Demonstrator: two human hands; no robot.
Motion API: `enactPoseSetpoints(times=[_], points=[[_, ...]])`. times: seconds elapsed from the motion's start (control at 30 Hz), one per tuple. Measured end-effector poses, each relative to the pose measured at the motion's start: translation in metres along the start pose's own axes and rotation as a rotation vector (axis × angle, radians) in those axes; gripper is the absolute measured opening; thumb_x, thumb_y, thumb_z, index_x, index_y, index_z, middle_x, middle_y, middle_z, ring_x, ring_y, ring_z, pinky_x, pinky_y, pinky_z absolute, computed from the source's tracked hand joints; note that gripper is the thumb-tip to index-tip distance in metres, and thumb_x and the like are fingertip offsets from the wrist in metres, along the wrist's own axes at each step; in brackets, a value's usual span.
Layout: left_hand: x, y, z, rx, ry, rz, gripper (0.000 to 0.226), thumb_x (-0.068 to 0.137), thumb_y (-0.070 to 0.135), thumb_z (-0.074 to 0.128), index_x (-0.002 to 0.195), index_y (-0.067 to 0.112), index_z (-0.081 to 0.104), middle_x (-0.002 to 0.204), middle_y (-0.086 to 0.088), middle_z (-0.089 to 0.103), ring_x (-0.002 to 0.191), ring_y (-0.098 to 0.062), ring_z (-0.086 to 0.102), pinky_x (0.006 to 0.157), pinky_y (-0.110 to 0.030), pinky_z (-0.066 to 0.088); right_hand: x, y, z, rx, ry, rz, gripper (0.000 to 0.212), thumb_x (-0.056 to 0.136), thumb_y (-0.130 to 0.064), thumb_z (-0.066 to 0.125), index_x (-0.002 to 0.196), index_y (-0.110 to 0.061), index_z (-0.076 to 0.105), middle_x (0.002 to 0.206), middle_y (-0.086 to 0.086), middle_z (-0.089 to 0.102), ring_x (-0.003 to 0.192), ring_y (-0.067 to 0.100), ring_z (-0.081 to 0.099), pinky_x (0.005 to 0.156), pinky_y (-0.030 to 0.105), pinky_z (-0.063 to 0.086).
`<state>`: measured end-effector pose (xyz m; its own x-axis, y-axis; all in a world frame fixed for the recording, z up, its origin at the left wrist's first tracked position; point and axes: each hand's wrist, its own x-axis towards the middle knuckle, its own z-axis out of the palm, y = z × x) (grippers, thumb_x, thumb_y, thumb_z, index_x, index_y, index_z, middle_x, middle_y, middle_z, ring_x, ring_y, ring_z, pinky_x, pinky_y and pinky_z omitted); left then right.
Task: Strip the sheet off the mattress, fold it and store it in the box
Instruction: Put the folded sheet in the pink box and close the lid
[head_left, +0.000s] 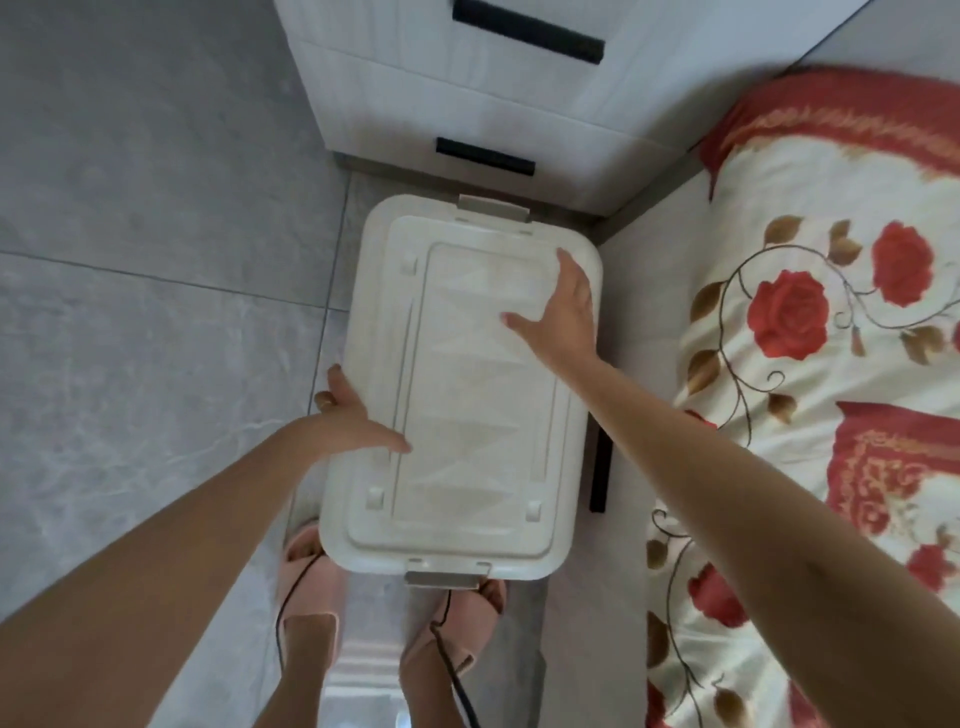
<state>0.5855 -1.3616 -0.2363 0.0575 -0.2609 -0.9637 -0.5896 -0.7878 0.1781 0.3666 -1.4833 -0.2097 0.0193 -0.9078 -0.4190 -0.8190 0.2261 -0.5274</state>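
My left hand (345, 415) gripping the left edge of the closed box (467, 374), thumb on top, my right hand (566, 306) flat and relaxed near its far right corner, box on the floor (156, 312) (just before the drawers (467, 104)), rose sheet (831, 364) spread at right.

Bright, even light, with only faint, soft shadows; the white box lid (462, 374) looks slightly washed out. Wide-angle distortion bends the edges, and detail is mildly soft.

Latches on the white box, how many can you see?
2. One grey latch is at the far end of the box; the other latch is at the near end. The left hand and right hand may hide others.
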Motion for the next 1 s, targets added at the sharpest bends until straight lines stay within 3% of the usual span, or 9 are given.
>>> enactPoseSetpoints(times=[0.07,0.2,0.3,0.5,0.6,0.77,0.87,1.0], points=[[0.004,0.004,0.000,-0.010,0.007,-0.030,0.151,0.058,0.052,0.083,0.137,0.014,-0.040,0.152,-0.017,-0.024,0.144,-0.031,-0.007,0.117,-0.044,0.010,0.039,-0.018,0.008,-0.042,-0.050,0.005,0.110,0.076,-0.043,0.076,0.152,-0.013,0.002,0.160,0.007,0.004,0.147,0.023,0.002,0.120,0.039,0.008],[0.011,0.004,0.023,-0.065,0.284,-0.006,0.147,0.057,0.038,0.088,0.144,0.013,-0.028,0.151,-0.026,-0.007,0.141,-0.040,0.013,0.115,-0.046,0.019,0.089,-0.038,0.019,-0.352,-0.210,0.020,0.133,0.065,-0.065,0.073,0.150,-0.013,-0.015,0.159,0.008,-0.013,0.147,0.026,-0.012,0.116,0.049,-0.008],[0.016,0.003,0.027,-0.066,0.327,-0.017,0.144,0.057,0.036,0.089,0.144,0.013,-0.023,0.149,-0.027,0.002,0.139,-0.040,0.018,0.113,-0.047,0.024,0.106,-0.040,0.014,-0.450,-0.262,0.009,0.138,0.059,-0.069,0.073,0.150,-0.011,-0.013,0.159,0.011,-0.004,0.147,0.028,-0.003,0.115,0.052,-0.006],[0.010,0.015,0.025,-0.067,0.296,-0.106,0.141,0.060,0.033,0.088,0.144,0.013,-0.024,0.150,-0.032,-0.007,0.140,-0.042,0.016,0.113,-0.044,0.019,0.110,-0.037,0.016,-0.371,-0.169,-0.163,0.108,0.057,-0.061,0.080,0.140,-0.009,0.035,0.140,0.011,0.024,0.135,0.034,0.022,0.118,0.041,0.016],[0.009,0.017,0.022,-0.049,0.281,-0.122,0.141,0.062,0.034,0.087,0.144,0.012,-0.026,0.150,-0.032,-0.008,0.140,-0.042,0.015,0.113,-0.043,0.019,0.115,-0.042,0.014,-0.453,-0.279,-0.207,0.100,0.070,-0.055,0.075,0.143,-0.004,0.029,0.148,0.015,0.024,0.141,0.032,0.018,0.119,0.040,0.010],[0.012,0.017,0.023,-0.037,0.275,-0.141,0.142,0.061,0.036,0.087,0.143,0.011,-0.026,0.150,-0.032,-0.005,0.138,-0.041,0.019,0.112,-0.041,0.021,0.126,-0.046,0.005,-0.311,-0.354,-0.233,0.057,0.093,-0.025,0.057,0.144,-0.013,0.037,0.145,0.008,0.044,0.134,0.027,0.039,0.108,0.028,0.028],[0.012,0.017,0.023,-0.045,0.299,-0.139,0.141,0.060,0.036,0.088,0.143,0.013,-0.024,0.149,-0.030,0.001,0.135,-0.041,0.026,0.111,-0.040,0.026,0.124,-0.043,0.008,-0.283,-0.294,-0.269,0.045,0.093,-0.020,0.054,0.137,-0.018,0.048,0.137,0.007,0.052,0.128,0.026,0.045,0.111,0.034,0.026],[0.014,0.016,0.023,-0.023,0.300,-0.130,0.143,0.060,0.038,0.087,0.143,0.011,-0.026,0.150,-0.031,-0.003,0.137,-0.040,0.023,0.111,-0.040,0.025,0.122,-0.036,0.015,-0.233,-0.210,-0.264,0.045,0.095,-0.022,0.053,0.140,-0.018,0.047,0.142,0.006,0.047,0.134,0.023,0.038,0.119,0.039,0.011]])
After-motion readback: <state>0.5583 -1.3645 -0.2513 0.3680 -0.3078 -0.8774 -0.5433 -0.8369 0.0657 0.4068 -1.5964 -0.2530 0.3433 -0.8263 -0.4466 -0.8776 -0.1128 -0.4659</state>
